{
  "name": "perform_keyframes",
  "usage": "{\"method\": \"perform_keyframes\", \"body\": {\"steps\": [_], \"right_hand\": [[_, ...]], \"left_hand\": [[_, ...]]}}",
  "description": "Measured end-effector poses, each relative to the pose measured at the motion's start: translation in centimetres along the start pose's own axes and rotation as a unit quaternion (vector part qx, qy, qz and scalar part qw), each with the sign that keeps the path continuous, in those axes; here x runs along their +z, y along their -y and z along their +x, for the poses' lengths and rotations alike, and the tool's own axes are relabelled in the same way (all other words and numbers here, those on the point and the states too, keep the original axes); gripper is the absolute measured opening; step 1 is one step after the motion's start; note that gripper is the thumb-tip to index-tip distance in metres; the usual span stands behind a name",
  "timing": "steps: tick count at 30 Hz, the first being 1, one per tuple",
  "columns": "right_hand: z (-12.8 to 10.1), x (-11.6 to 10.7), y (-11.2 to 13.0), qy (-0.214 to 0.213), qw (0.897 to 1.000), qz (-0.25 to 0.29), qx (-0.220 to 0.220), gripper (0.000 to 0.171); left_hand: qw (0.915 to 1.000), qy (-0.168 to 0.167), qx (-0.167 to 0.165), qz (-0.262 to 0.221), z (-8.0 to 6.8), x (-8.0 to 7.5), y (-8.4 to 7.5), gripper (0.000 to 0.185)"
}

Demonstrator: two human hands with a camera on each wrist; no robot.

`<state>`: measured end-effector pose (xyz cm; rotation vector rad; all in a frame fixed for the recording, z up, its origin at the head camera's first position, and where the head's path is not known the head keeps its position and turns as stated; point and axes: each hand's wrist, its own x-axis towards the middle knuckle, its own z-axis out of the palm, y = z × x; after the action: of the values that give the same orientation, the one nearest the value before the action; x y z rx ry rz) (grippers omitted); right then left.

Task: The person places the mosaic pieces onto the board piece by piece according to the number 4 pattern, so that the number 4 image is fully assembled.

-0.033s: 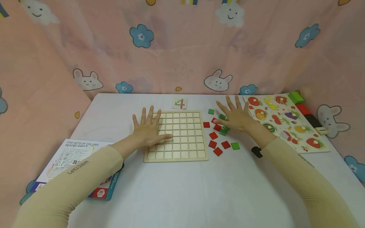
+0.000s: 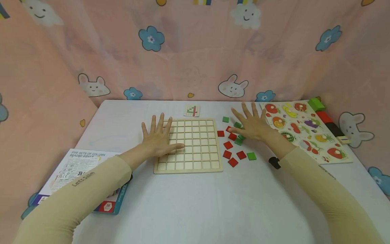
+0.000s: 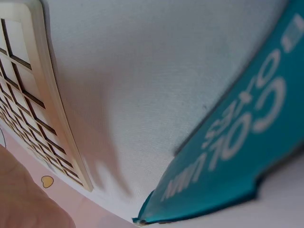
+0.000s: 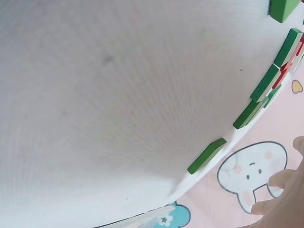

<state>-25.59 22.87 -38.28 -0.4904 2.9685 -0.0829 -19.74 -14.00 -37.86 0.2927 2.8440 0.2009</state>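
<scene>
Wooden grid board sits mid-table; its left edge is covered by left hand, laid flat w/ fingers spread. Red & green tiles lie just right of it, partly under right hand, also flat, fingers spread.

The grid board lies mid-table, a small card just beyond it; loose tiles scatter right, then the fruit puzzle (far right); a booklet near left.
</scene>
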Motion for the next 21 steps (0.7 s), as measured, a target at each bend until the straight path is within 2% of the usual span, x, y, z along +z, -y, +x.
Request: {"method": "perform_keyframes", "body": {"steps": [21], "right_hand": [[0.21, 0.36, -0.76, -0.004, 1.0, -0.018, -0.001, 0.091]], "left_hand": [[1.0, -0.008, 0.004, -0.002, 0.51, 0.05, -0.43, 0.113]]}}
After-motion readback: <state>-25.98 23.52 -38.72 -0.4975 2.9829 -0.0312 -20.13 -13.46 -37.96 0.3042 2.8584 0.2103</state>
